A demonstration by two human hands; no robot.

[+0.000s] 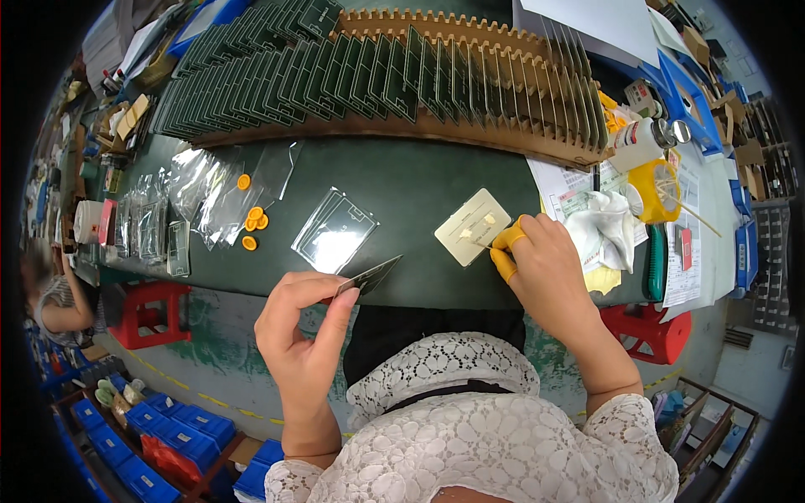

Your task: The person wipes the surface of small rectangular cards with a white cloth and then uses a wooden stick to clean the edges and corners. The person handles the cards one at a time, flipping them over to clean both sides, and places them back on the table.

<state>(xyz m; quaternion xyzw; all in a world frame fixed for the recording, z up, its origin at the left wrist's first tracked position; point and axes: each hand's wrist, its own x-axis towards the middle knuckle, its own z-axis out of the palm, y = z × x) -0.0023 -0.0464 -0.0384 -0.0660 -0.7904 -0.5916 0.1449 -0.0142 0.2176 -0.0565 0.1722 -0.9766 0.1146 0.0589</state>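
blue bins [186, 438] sit at lower left, a red stool [126, 323] beyond them, a second stool [671, 337] at right

I see a thin dark panel [376, 274] tilted up; to its right, a cream round-cornered card [461, 222] lies flat on the surface [411, 176], a slim stick [481, 245] touching it.

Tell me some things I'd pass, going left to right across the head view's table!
Dark rectangular panels in clear plastic, small round orange pieces, glossy rectangular sheets with pale outlines, a cream rectangular card with rounded corners, a crumpled white cloth, a long green object.
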